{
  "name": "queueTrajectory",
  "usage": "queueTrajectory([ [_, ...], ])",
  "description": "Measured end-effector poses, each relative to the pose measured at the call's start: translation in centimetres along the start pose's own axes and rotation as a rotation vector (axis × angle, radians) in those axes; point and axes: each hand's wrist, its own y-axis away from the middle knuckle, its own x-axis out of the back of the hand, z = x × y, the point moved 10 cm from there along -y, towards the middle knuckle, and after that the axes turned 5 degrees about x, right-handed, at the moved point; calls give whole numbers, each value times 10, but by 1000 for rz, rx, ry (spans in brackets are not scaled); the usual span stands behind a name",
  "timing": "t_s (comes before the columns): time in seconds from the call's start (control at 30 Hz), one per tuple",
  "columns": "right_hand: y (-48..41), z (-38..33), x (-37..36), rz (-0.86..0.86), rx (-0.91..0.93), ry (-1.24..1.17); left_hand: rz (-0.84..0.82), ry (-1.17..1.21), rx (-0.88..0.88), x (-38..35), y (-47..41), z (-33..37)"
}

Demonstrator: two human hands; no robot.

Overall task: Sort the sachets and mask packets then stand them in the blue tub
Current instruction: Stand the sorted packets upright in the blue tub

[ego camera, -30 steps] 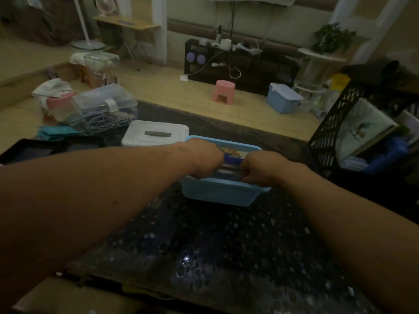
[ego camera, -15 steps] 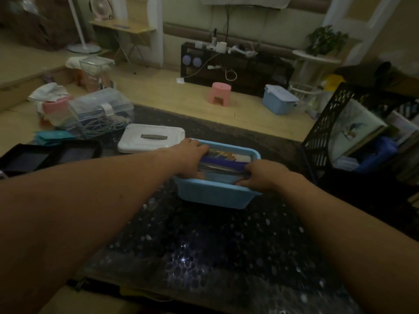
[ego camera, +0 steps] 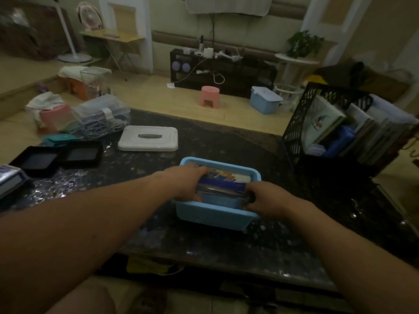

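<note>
— Head view: where are the packets?
— They stand inside the blue tub on the dark table. Left hand and right hand pinch their two ends, fingers curled tight on them.

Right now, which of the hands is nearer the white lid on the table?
Left. The left hand grips the packets at the left end of the blue tub, nearest the white lid; the right hand grips their far end.
</note>
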Motion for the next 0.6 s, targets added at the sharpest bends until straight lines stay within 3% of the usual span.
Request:
queueTrajectory([
  [0.13,48,2,43,531,-81,78,210,-263,30,23,20,11],
  [0.2,61,-17,59,650,-47,-4,233,-312,48,27,25,18],
  [0.23,58,-30,57,607,-19,-54,211,-275,69,25,25,20],
  [0.37,32,-77,-11,105,51,-208,87,-5,215,12,25,11],
  [0.47,34,-76,-29,142,56,-115,101,350,304,11,27,6],
  [0.6,33,-72,-30,190,77,-71,160,1132,507,-2,33,-16],
])
